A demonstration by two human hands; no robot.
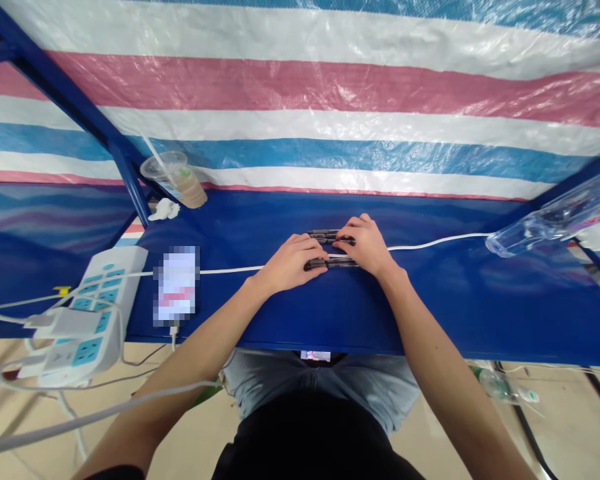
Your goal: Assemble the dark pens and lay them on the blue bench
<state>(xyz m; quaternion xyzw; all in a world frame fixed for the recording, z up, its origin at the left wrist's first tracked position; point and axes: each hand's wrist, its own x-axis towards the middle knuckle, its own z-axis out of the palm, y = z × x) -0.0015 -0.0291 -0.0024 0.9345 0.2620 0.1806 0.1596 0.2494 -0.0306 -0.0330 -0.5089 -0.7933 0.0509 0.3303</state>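
Both hands rest on a small black device that lies flat on the blue table. My left hand covers its left part, fingers curled down onto it. My right hand lies over its right part, fingers bent and pressing on the top. Only thin black edges of the device show between and under the fingers. A white cable runs from under the hands to the right.
A phone lies at the left with a plug in it. A white power strip hangs at the table's left edge. An iced drink cup leans at the back left. A clear bottle lies at the right. A striped tarp backs the table.
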